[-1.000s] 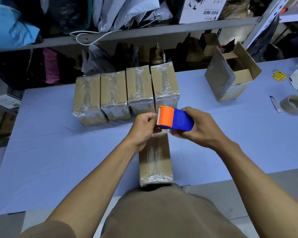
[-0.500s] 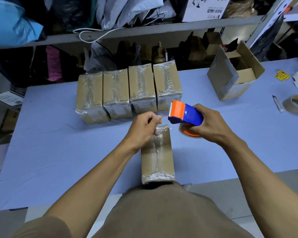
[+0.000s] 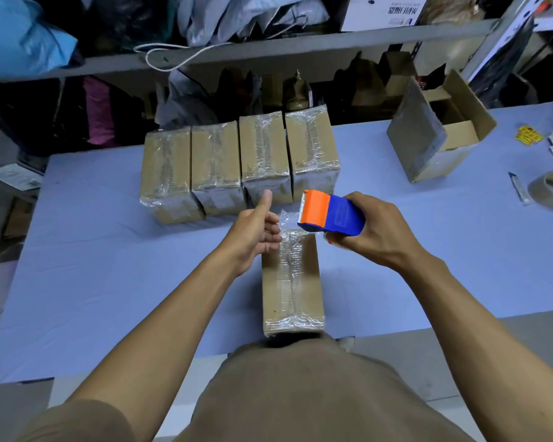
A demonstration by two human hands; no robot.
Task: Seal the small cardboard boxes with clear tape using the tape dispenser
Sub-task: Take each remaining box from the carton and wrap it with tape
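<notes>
The cardboard box (image 3: 292, 282) lies lengthwise on the table's (image 3: 109, 266) near edge, clear tape along its top. The right hand (image 3: 375, 232) grips the tape dispenser (image 3: 331, 212) above its far end. The left hand (image 3: 257, 231) is loosely open, thumb up, fingers touching the crumpled tape tail (image 3: 287, 218). That tail may fold and stick to itself, leaving the end unsealed.

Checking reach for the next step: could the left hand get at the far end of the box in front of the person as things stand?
Probably yes: the left hand is open beside the box, with nothing between them.
</notes>
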